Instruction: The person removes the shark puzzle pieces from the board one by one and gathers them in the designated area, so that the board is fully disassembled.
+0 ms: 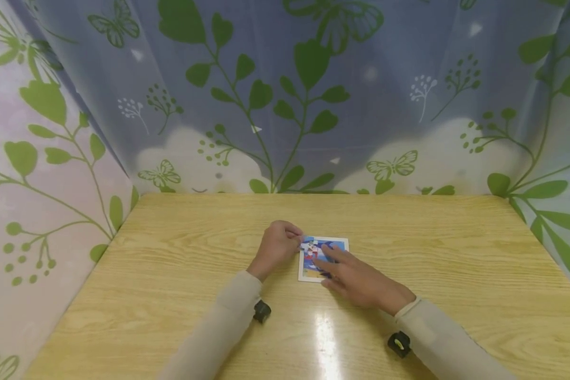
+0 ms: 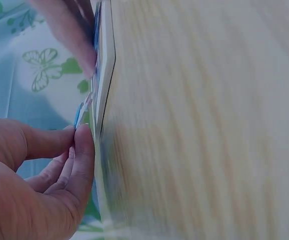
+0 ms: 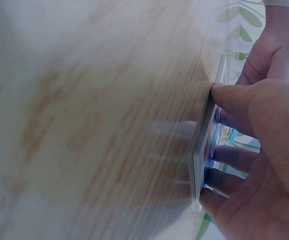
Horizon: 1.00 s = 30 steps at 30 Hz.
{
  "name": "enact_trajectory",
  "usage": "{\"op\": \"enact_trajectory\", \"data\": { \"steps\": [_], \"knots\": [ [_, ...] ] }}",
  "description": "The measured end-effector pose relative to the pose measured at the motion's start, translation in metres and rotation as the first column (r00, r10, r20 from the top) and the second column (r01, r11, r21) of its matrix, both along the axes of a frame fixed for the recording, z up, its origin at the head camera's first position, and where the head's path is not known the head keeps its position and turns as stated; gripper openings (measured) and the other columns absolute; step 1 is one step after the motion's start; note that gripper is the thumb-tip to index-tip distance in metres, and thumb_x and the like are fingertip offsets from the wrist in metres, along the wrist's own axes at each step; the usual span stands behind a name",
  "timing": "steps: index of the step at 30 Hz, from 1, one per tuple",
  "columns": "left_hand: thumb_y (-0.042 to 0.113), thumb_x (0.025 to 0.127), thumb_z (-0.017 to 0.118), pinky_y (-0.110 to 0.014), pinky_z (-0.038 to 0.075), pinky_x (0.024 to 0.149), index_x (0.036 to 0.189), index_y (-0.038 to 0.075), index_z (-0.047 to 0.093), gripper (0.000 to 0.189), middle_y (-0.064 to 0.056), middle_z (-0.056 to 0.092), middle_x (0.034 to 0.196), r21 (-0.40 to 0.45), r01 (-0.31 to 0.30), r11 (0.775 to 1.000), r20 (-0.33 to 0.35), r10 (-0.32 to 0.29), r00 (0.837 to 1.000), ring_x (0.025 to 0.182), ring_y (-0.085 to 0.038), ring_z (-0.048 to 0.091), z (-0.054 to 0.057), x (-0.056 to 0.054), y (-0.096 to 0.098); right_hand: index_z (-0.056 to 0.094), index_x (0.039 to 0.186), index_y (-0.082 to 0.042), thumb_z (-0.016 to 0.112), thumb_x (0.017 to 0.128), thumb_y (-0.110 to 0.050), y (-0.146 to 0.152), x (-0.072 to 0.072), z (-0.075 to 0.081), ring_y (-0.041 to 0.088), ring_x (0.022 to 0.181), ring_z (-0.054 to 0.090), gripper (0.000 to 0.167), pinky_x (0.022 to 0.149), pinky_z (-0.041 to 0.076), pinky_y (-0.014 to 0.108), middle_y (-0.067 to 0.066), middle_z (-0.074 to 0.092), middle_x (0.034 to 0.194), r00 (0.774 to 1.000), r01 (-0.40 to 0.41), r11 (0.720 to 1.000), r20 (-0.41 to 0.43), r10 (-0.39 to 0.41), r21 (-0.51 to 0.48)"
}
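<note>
Thin piece [image 2: 79, 116] sits pinched between the left hand's [image 1: 277, 246] thumb and fingertips; it looks light and fairly stiff, best held by its edges. Just beyond those fingertips, the shallow white-framed board [image 1: 312, 279] holds a colourful picture [image 1: 312, 253] beneath the right hand's [image 1: 363, 281] spread fingers.

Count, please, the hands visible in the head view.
2: the left hand pinches a small piece at the left edge of the picture; the right hand touches the picture from its right side. None seems hidden.

no readable text, labels or numbers
</note>
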<state>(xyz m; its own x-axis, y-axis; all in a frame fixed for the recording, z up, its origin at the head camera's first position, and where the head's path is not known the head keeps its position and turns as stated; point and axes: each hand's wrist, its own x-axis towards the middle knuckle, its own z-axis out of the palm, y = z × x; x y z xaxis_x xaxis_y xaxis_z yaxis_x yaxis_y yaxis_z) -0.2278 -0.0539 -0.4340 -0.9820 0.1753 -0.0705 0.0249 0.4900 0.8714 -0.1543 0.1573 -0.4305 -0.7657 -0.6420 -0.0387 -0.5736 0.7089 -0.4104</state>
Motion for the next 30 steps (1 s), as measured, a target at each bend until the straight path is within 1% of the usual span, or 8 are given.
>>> {"op": "enact_trajectory", "data": {
  "steps": [3, 8, 13, 18, 22, 26, 30],
  "knots": [
    [0.003, 0.094, 0.068, -0.027, 0.056, 0.063, 0.101, -0.004, 0.071, 0.009, -0.010, 0.072, 0.087, 0.023, -0.027, 0.999, 0.013, 0.027, 1.000, 0.072, -0.018, 0.069, 0.001, -0.003, -0.011, 0.043, 0.150, 0.001, 0.056, 0.106, -0.026, 0.000, -0.001, 0.000, 0.049, 0.147, 0.023, 0.053, 0.115, 0.028, 0.058, 0.028, 0.024, 0.161, 1.000, -0.002, 1.000, -0.006, 0.002, -0.003],
    [0.001, 0.095, 0.067, -0.025, 0.056, 0.062, 0.101, -0.005, 0.071, 0.009, -0.012, 0.071, 0.087, 0.052, -0.065, 0.997, 0.038, 0.063, 0.997, 0.071, -0.018, 0.068, -0.001, -0.009, -0.034, 0.043, 0.151, 0.000, 0.055, 0.106, -0.027, 0.001, -0.001, -0.001, 0.049, 0.147, 0.023, 0.054, 0.115, 0.028, 0.058, 0.027, 0.024, 0.161, 1.000, 0.001, 1.000, -0.011, -0.001, -0.004],
    [0.000, 0.095, 0.066, -0.027, 0.057, 0.066, 0.105, -0.006, 0.069, 0.012, -0.015, 0.071, 0.090, 0.090, -0.095, 0.991, 0.076, 0.088, 0.993, 0.073, -0.019, 0.068, -0.002, -0.011, -0.057, 0.042, 0.151, 0.001, 0.056, 0.106, -0.026, 0.002, 0.000, -0.001, 0.049, 0.147, 0.023, 0.054, 0.115, 0.028, 0.058, 0.027, 0.025, 0.161, 1.000, -0.003, 1.000, -0.016, 0.003, -0.012],
    [0.001, 0.096, 0.066, -0.027, 0.056, 0.066, 0.106, -0.006, 0.069, 0.013, -0.016, 0.071, 0.093, 0.063, -0.137, 0.989, 0.084, 0.131, 0.988, 0.074, -0.019, 0.068, 0.001, -0.012, -0.076, 0.043, 0.150, 0.001, 0.056, 0.106, -0.023, 0.003, 0.001, -0.001, 0.049, 0.146, 0.025, 0.052, 0.115, 0.029, 0.058, 0.029, 0.026, 0.160, 0.999, -0.018, 1.000, -0.028, 0.017, -0.021],
    [0.001, 0.095, 0.065, -0.027, 0.055, 0.066, 0.106, -0.006, 0.070, 0.013, -0.016, 0.072, 0.093, 0.027, -0.149, 0.989, 0.083, 0.146, 0.986, 0.075, -0.019, 0.068, 0.001, -0.012, -0.087, 0.043, 0.150, 0.001, 0.056, 0.106, -0.022, 0.003, 0.002, 0.000, 0.049, 0.146, 0.026, 0.052, 0.115, 0.029, 0.059, 0.029, 0.027, 0.159, 1.000, -0.019, 1.000, -0.023, 0.019, -0.022],
    [0.002, 0.095, 0.067, -0.026, 0.055, 0.065, 0.104, -0.006, 0.071, 0.012, -0.016, 0.072, 0.092, -0.010, -0.160, 0.987, 0.080, 0.160, 0.984, 0.073, -0.018, 0.069, -0.001, -0.012, -0.094, 0.043, 0.150, 0.001, 0.056, 0.106, -0.022, 0.002, 0.002, 0.001, 0.049, 0.145, 0.026, 0.052, 0.114, 0.030, 0.059, 0.029, 0.027, 0.159, 0.999, -0.022, 0.999, -0.024, 0.022, -0.026],
    [0.002, 0.094, 0.069, -0.024, 0.056, 0.064, 0.101, -0.006, 0.072, 0.010, -0.017, 0.072, 0.091, -0.046, -0.169, 0.985, 0.060, 0.172, 0.983, 0.071, -0.017, 0.069, -0.003, -0.014, -0.096, 0.043, 0.150, 0.001, 0.056, 0.106, -0.022, 0.002, 0.002, 0.000, 0.049, 0.145, 0.026, 0.052, 0.114, 0.030, 0.059, 0.029, 0.027, 0.159, 0.999, -0.022, 0.999, -0.026, 0.022, -0.028]
  ]
}}
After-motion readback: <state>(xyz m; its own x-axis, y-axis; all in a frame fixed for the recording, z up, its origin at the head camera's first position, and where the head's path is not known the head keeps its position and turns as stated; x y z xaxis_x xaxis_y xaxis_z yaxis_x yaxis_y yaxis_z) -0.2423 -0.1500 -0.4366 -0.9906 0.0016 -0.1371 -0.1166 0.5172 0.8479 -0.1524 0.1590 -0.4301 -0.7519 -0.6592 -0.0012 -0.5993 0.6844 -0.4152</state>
